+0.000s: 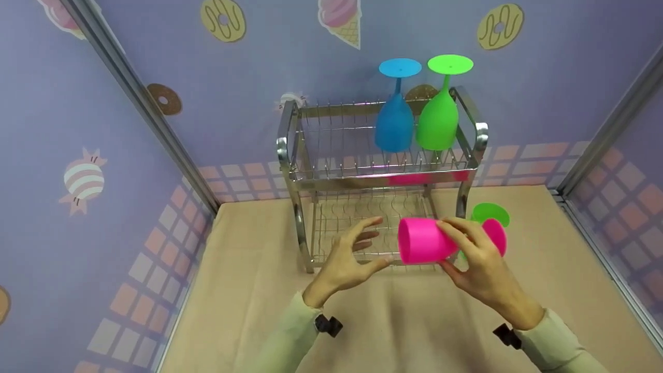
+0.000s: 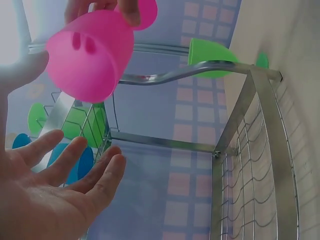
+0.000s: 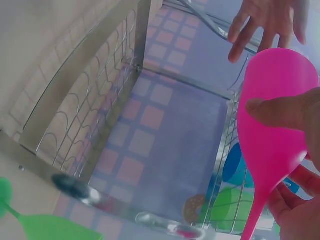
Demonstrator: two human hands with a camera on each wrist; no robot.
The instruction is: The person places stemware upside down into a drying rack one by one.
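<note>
My right hand [image 1: 484, 264] grips a pink wine goblet [image 1: 422, 241] by the lower part of its bowl. The goblet lies sideways in the air, its mouth facing left and its round foot to the right behind the fingers. My left hand [image 1: 349, 259] is held just left of the mouth, fingers spread and apart from the goblet. In the left wrist view the left palm [image 2: 45, 210] faces up below the pink bowl [image 2: 92, 57]. In the right wrist view the thumb presses along the bowl [image 3: 275, 125].
A two-tier metal dish rack [image 1: 336, 184] stands against the back wall. Upside down on its top tier are a blue goblet [image 1: 394, 124] and a green goblet [image 1: 438, 122]. Another green goblet [image 1: 489, 213] is right of the rack, partly hidden by the pink one.
</note>
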